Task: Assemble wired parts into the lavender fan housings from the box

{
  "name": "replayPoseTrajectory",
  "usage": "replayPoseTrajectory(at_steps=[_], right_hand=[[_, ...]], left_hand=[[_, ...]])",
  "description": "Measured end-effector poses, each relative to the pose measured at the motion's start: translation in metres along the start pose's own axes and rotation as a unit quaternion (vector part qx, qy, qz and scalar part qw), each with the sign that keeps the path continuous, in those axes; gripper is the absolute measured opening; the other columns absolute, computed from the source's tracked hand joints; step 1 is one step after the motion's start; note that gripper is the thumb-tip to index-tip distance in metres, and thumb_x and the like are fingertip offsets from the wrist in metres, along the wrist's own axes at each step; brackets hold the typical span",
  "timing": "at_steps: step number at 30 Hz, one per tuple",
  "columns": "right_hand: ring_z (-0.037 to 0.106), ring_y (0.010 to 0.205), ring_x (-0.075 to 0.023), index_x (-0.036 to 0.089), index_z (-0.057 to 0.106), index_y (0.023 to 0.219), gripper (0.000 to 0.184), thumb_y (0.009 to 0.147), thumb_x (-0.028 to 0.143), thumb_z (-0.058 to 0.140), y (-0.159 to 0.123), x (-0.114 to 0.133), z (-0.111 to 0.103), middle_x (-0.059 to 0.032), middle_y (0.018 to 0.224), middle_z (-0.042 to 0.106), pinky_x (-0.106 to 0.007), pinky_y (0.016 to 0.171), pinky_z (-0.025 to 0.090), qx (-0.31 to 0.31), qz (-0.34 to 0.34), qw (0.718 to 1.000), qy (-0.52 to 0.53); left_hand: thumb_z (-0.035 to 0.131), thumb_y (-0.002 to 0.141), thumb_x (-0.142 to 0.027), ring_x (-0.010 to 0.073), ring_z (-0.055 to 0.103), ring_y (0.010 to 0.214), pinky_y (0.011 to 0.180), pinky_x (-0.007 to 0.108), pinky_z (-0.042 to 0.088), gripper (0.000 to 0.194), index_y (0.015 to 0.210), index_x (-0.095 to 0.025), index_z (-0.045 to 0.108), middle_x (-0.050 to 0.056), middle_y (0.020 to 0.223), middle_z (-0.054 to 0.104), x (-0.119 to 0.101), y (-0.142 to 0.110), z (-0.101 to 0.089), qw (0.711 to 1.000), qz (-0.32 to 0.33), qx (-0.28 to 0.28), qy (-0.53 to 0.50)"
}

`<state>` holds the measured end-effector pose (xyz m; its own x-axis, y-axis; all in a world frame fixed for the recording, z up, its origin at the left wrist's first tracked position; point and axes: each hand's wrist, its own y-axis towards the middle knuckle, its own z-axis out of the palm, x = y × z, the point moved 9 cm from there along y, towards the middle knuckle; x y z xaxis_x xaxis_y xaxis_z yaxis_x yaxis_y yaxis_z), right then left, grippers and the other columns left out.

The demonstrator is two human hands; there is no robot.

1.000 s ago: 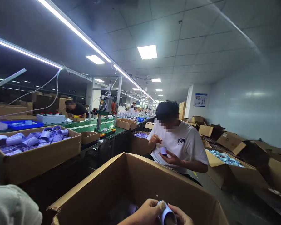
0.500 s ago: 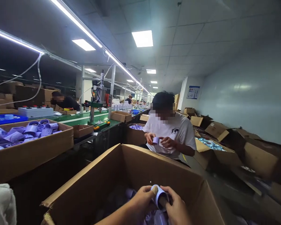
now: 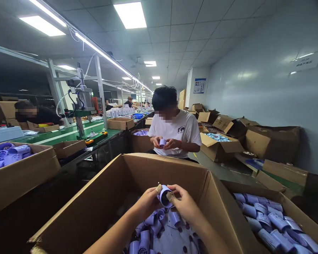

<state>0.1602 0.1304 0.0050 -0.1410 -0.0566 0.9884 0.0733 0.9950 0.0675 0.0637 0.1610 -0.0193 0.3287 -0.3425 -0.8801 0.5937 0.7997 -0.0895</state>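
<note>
Both my hands hold one short lilac plastic tube (image 3: 164, 196) above a large open cardboard box (image 3: 166, 161). My left hand (image 3: 149, 198) grips its left side, thumb on the rim. On the right, my right hand (image 3: 182, 199) has its thumb at the tube's open end and its fingers behind. Finger covers show on both thumbs. Under my hands, several similar lilac tubes (image 3: 145, 240) lie in the box, beside a pale sheet with dark spots (image 3: 169, 240).
Opposite sits a person in a white shirt (image 3: 184, 123), holding a similar tube. Boxes of lilac tubes stand at left (image 3: 29, 176) and right (image 3: 278, 218). A green conveyor bench (image 3: 66, 133) with a press machine (image 3: 81, 102) runs along the left.
The view has turned right and downward, bringing the right-hand box of tubes and more of my box's contents into sight. The tube stays in both hands, its open end facing me more.
</note>
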Motion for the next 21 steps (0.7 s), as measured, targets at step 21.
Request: replayPoseTrajectory(at_steps=[21], right_hand=[[0.067,0.085,-0.0184,0.020,0.067,0.099,0.033,0.066,0.025,0.066,-0.027,0.030,-0.121,-0.0029,0.093,0.072,-0.027,0.077,0.050,-0.223,-0.007,0.966,-0.132]], left_hand=[[0.049,0.070,-0.075,0.0184,0.063,0.067,0.061,0.030,0.046,0.073,0.121,-0.023,0.039,0.009,0.098,0.061,0.021,0.006,-0.032,0.955,-0.115,-0.042,0.271]])
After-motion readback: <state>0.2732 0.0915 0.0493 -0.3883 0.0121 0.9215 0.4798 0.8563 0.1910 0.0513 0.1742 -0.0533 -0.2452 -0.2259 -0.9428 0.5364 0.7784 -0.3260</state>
